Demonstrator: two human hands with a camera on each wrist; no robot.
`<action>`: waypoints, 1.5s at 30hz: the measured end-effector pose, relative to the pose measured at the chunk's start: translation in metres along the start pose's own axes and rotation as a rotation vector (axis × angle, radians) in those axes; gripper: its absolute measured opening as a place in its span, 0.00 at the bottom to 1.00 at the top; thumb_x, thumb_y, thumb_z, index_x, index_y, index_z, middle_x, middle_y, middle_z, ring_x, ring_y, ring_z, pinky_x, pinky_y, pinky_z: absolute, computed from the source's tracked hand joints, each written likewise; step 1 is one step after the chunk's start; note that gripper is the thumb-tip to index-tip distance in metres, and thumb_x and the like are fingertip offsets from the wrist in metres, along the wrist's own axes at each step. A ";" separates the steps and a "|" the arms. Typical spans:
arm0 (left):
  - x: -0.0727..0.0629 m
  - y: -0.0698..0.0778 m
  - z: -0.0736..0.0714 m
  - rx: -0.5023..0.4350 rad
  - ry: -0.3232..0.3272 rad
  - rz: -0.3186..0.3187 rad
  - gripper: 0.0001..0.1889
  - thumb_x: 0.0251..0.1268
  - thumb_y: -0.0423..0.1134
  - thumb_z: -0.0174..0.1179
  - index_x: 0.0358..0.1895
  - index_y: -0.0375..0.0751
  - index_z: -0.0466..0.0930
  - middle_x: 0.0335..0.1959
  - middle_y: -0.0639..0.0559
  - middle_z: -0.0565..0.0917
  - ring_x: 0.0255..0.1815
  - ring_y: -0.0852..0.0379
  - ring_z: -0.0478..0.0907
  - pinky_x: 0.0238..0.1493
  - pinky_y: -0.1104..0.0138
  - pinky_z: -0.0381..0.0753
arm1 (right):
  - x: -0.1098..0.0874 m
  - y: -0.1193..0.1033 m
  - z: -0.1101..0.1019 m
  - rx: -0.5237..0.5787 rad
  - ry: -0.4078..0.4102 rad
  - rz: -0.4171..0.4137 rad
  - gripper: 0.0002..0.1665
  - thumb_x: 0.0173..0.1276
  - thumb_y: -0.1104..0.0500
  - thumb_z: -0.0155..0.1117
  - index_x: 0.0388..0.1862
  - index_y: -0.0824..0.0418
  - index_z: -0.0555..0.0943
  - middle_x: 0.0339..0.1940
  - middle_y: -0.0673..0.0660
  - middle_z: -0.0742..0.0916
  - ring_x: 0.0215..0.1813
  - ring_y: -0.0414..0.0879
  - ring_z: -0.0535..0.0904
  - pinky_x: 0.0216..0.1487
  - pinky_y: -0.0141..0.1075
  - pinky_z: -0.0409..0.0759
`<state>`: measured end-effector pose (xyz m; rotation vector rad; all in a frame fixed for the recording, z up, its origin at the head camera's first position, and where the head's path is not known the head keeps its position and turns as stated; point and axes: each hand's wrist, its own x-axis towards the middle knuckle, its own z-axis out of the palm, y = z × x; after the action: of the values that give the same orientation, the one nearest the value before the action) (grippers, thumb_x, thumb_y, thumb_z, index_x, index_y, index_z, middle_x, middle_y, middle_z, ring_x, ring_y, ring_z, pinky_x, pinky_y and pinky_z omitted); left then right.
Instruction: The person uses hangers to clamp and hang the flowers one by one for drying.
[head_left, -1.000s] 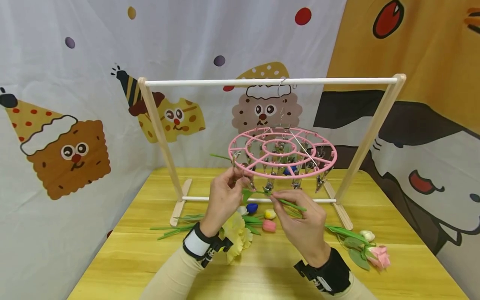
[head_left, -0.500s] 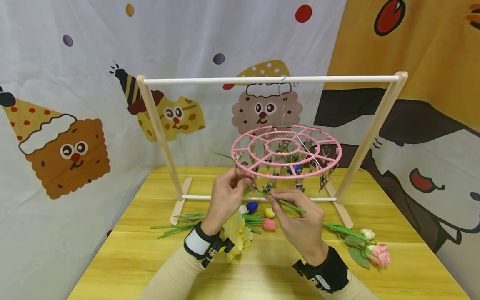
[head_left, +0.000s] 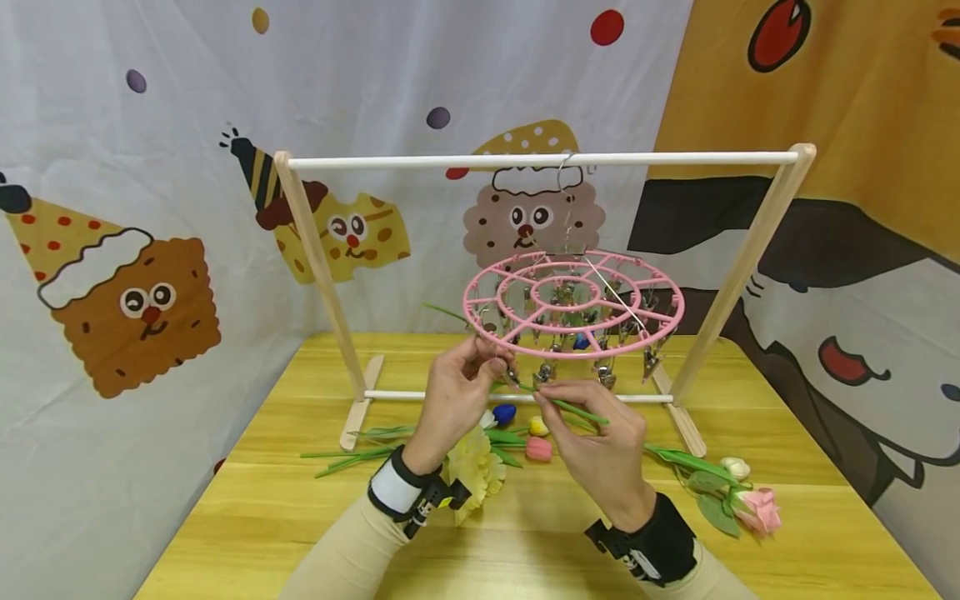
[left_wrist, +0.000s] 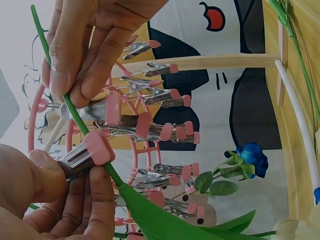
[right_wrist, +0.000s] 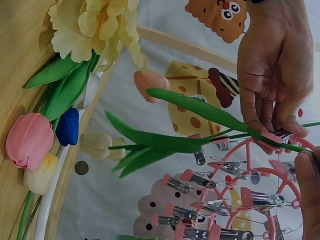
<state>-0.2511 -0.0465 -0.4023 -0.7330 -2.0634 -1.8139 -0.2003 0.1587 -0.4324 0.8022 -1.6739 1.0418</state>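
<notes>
My left hand (head_left: 459,400) pinches a metal clip with pink tips (left_wrist: 82,157) between thumb and fingers, below the left front of the pink round hanger (head_left: 573,353). Across the tips of that clip lies a green flower stem (left_wrist: 76,119), with a long leaf (left_wrist: 155,210) further along it. My right hand (head_left: 603,442) pinches the same stem just right of the clip. Whether the clip's tips bite on the stem, I cannot tell. Several other clips (head_left: 604,373) dangle from the hanger, near a blue rose (left_wrist: 252,159) in the left wrist view.
A wooden rack (head_left: 540,160) carries the hanger by its hook. On the table (head_left: 247,533) lie a yellow ruffled flower (head_left: 474,473), a pink tulip (head_left: 538,450), a blue bud (head_left: 504,414) and a yellow tulip (head_left: 538,427). To the right are a pink rose (head_left: 759,511) and white tulip (head_left: 735,468).
The pink hanger has shifted slightly right, and its front clips have swung right, apart from the right fingertips. Both hands have barely moved and keep their holds.
</notes>
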 end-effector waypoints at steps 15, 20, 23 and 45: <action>-0.008 0.004 -0.003 0.057 -0.111 -0.032 0.11 0.86 0.39 0.73 0.63 0.41 0.91 0.53 0.46 0.96 0.51 0.51 0.96 0.51 0.69 0.94 | 0.000 0.001 -0.006 -0.043 -0.015 -0.028 0.13 0.87 0.55 0.76 0.52 0.65 0.95 0.45 0.62 0.98 0.44 0.54 0.96 0.60 0.25 0.92; -0.010 0.006 -0.004 0.073 -0.102 -0.028 0.13 0.82 0.35 0.76 0.63 0.40 0.92 0.56 0.43 0.97 0.54 0.48 0.97 0.57 0.66 0.97 | -0.001 -0.002 -0.006 -0.031 -0.035 -0.028 0.13 0.87 0.55 0.76 0.54 0.65 0.95 0.46 0.63 0.97 0.46 0.54 0.96 0.60 0.26 0.92; -0.009 0.005 -0.006 0.095 -0.097 -0.022 0.14 0.82 0.35 0.76 0.64 0.42 0.92 0.58 0.41 0.97 0.56 0.47 0.97 0.60 0.64 0.97 | -0.001 -0.003 -0.006 -0.020 -0.048 -0.020 0.15 0.87 0.53 0.75 0.55 0.65 0.95 0.46 0.63 0.97 0.47 0.53 0.96 0.60 0.26 0.93; 0.002 -0.007 -0.026 0.176 -0.033 -0.006 0.12 0.84 0.35 0.74 0.62 0.39 0.93 0.53 0.43 0.98 0.51 0.43 0.98 0.49 0.65 0.97 | -0.025 0.008 -0.040 -0.130 -0.259 0.046 0.16 0.68 0.72 0.86 0.50 0.59 0.95 0.45 0.53 0.96 0.44 0.47 0.95 0.57 0.22 0.90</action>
<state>-0.2594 -0.0723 -0.4025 -0.7128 -2.2138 -1.6079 -0.1836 0.1993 -0.4514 0.8435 -1.9665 0.8778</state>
